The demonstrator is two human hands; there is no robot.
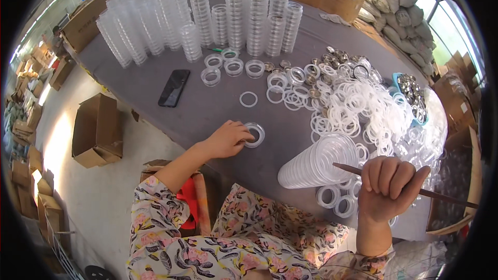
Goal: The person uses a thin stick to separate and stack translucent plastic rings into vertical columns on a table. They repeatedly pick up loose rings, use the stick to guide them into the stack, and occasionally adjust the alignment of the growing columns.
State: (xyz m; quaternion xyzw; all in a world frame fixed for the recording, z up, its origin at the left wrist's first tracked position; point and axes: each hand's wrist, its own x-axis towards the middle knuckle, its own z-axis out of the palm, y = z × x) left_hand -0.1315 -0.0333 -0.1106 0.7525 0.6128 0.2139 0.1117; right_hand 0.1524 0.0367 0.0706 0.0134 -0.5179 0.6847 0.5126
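On the grey table, my left hand (pixel 230 138) has its fingers bent over the near-left edge of a round clear plastic lid with a ring (pixel 258 140). A thin, dark brown pointed stick (pixel 446 197) runs through my closed right hand (pixel 388 185), which is raised at the right. The stick's tip ends in front of a leaning stack of clear round plastic lids (pixel 311 165). Just beyond my left hand lies a single flat white ring (pixel 248 99). A large heap of white rings (pixel 353 98) spreads to the right.
Tall stacks of clear lids (pixel 198 15) stand along the far side. A black phone (pixel 174 88) lies at the left, near several loose clear lids (pixel 211 77). Small metal pieces fill a blue tray (pixel 398 80). A cardboard box (pixel 97 132) sits on the floor.
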